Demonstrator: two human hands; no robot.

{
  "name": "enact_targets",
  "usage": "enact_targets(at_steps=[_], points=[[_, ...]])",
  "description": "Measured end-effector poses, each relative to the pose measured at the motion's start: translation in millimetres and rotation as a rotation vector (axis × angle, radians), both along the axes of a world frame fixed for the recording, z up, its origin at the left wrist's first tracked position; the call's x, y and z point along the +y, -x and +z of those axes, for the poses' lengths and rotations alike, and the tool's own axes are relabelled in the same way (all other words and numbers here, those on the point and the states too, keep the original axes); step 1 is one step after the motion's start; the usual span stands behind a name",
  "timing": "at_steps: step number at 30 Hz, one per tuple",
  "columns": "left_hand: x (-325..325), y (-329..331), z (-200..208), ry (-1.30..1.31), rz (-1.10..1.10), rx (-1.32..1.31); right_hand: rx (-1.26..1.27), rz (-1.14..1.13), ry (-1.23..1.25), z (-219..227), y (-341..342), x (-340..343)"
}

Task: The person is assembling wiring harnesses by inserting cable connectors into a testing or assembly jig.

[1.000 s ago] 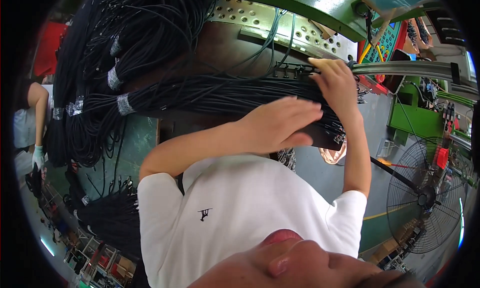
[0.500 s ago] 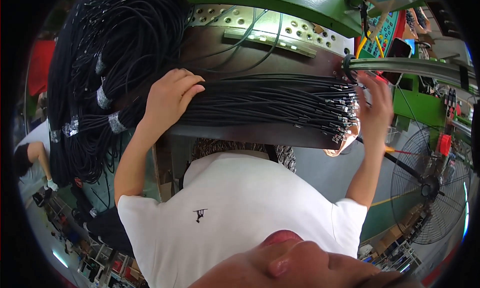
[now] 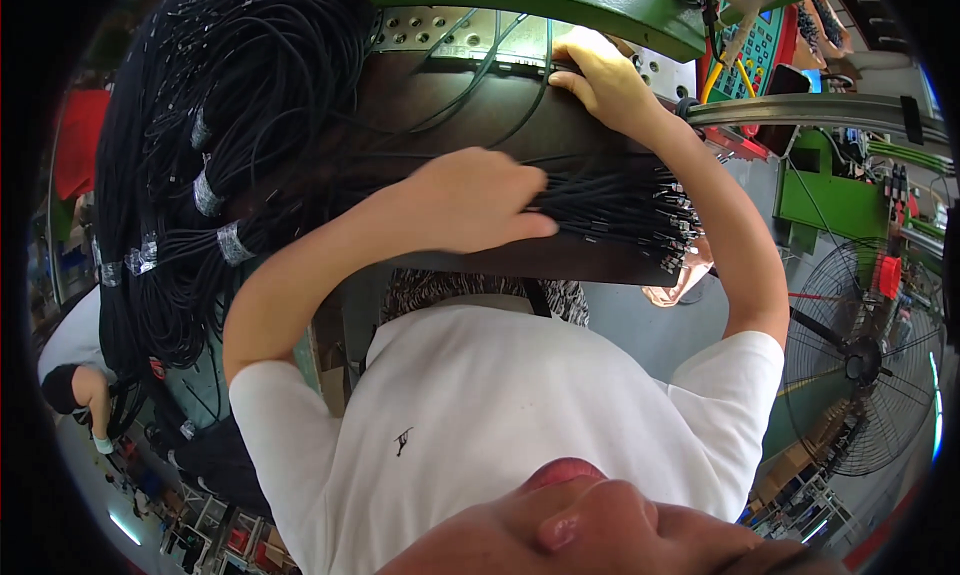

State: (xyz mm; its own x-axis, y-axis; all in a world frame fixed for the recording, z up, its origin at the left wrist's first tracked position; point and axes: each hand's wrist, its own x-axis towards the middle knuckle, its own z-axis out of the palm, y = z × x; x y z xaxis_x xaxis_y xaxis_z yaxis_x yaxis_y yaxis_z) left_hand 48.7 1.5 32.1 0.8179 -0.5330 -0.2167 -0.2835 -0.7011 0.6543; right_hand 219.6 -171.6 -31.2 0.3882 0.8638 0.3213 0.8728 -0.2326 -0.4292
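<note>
My right hand (image 3: 605, 83) is closed on the right end of a long metal fixture strip (image 3: 495, 66), under the green machine head. Its fingers are bent over the strip, and the thumb is on the near side. Several thin black cables (image 3: 480, 80) run from the strip toward the left. My left hand (image 3: 475, 203), slightly blurred, hovers over or rests on a flat bundle of black cables (image 3: 600, 200); I cannot tell which. Its thumb is apart from its curled fingers, with nothing visible between them. Metal-tipped cable ends (image 3: 680, 225) fan out at the bundle's right end.
A large heap of coiled black cables (image 3: 270, 65), tied with clear wrap, fills the left. The green machine head (image 3: 540, 0) overhangs the back, above a perforated metal plate (image 3: 430, 27). A metal rail (image 3: 810, 110), a control panel (image 3: 755, 55) and a floor fan (image 3: 860, 360) are at the right.
My right hand has moved from the cable ends to the fixture strip, which now sits farther back. My left hand has slid right along the bundle.
</note>
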Motion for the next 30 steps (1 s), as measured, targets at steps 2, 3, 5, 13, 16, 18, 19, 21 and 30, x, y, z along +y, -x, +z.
enact_targets(at_steps=[2, 3, 5, 13, 16, 18, 19, 21, 30], points=[[-39, -40, -3, 0.187, -0.118, 0.339, 0.132, -0.02, 0.042, 5, -2, -15], [-59, -57, -7, 0.266, -0.071, 0.538, 0.192, -0.024, 0.1, 10, -4, -20], [-89, -65, -17, 0.42, 0.03, 0.766, 0.302, -0.004, 0.146, 16, -3, -31], [-79, 49, 4, 1.063, 0.345, 0.903, 0.541, 0.146, 0.291, 34, 12, -67], [-73, 61, -17, 1.074, 0.492, 0.785, 1.18, -0.037, -0.215, 36, 17, -77], [-75, 63, -29, 1.09, 0.55, 0.763, 1.293, 0.095, -0.359, 48, 53, -54], [-77, 63, -31, 1.12, 0.607, 0.724, 1.276, 0.099, -0.222, 50, 70, -47], [-82, 57, -35, 1.188, 0.714, 0.617, 1.246, 0.122, -0.069, 46, 91, -35], [-70, 53, -36, 1.357, 0.889, 0.756, 0.029, -0.105, 0.053, 19, 86, -41]])
